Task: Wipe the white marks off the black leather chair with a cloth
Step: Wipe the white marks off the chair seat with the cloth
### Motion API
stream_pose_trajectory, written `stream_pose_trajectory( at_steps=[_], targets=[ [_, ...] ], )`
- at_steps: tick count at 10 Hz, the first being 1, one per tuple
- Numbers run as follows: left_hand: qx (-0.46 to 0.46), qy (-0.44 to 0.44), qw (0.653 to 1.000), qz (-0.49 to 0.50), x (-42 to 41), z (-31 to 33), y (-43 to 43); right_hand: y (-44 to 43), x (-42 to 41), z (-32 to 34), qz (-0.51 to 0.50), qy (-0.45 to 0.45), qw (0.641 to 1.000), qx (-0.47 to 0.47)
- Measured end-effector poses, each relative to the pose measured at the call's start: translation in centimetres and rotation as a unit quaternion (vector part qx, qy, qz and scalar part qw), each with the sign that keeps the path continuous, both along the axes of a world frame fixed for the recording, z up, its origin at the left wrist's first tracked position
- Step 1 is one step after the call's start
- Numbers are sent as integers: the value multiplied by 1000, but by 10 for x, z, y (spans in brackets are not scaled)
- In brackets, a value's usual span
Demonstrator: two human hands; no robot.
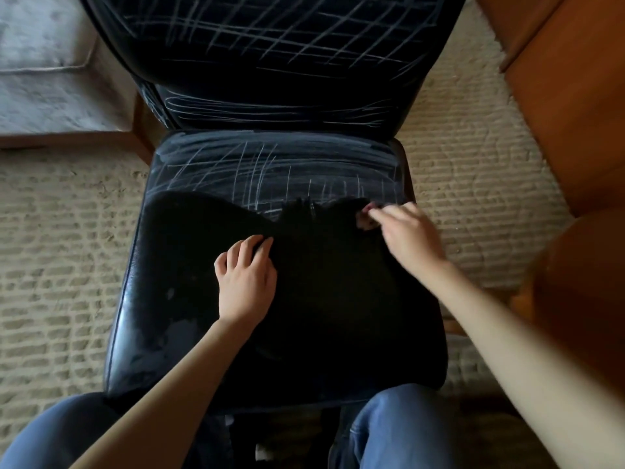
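Observation:
A black leather chair (pixel 162 333) stands in front of me. White chalk-like marks (pixel 257 170) cross the rear of its seat and cover the backrest. A large black cloth (pixel 331 292) lies spread over the front and right of the seat. My left hand (pixel 245 275) presses down on the cloth's left part, fingers curled into its edge. My right hand (pixel 406 236) pinches the cloth's far right corner near a small pink and white label (pixel 365 218). The cloth's far edge is bunched up between the hands.
Beige ribbed carpet (pixel 67 248) surrounds the chair. A grey cushion on a wooden frame (pixel 50 79) sits at the back left. Brown wooden furniture (pixel 575 113) stands close on the right. My knees in blue jeans (pixel 399 431) touch the seat's front.

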State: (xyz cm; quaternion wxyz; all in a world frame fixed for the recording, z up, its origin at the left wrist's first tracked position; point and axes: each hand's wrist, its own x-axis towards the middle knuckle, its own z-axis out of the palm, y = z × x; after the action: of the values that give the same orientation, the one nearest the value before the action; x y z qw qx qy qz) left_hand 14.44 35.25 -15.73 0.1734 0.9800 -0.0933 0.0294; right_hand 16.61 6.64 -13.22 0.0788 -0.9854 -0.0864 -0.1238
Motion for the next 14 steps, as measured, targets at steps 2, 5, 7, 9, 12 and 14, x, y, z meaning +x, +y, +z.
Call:
stream_pose_trajectory(
  at_steps=[2,5,7,9,12,14],
  targets=[
    [-6,-16,1000,10,0,-3,-2,-8,-4,-1,-86,14,996,18],
    [-9,-43,999,9,-2,-9,-1,-17,-6,-9,19,-24,1000,0],
    [-14,-48,999,13,-2,-11,0,-16,24,3,-99,44,993,50],
    [-18,-56,998,12,-2,-13,0,-47,-82,-6,-19,23,998,48],
    [-17,-78,997,17,-2,-17,-1,-59,18,-8,-93,54,993,57],
    [-19,-81,996,17,-1,-19,-1,-55,34,2,-149,85,980,102]
  ],
)
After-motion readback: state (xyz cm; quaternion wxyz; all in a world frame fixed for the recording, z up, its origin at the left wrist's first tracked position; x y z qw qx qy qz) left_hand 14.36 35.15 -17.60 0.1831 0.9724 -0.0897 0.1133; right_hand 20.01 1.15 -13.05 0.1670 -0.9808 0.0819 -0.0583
